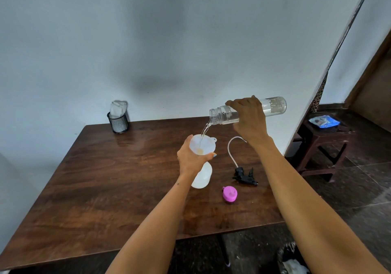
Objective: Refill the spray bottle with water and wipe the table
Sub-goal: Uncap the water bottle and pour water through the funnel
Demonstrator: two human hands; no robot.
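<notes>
My right hand point(249, 119) grips a clear water bottle point(273, 107), tipped almost level, mouth to the left. A thin stream of water falls from it into a white funnel point(203, 143). My left hand point(192, 157) holds the funnel from below. The funnel sits in the neck of a white spray bottle point(202, 175) that stands on the brown wooden table point(105, 178). The black spray head point(245, 175) with its curved clear tube lies on the table to the right. A pink cap point(230, 193) lies in front of it.
A black mesh cup point(119, 122) with a white cloth point(117, 107) in it stands at the table's back left, against the wall. A dark stool point(321, 147) with a blue packet stands on the floor to the right of the table.
</notes>
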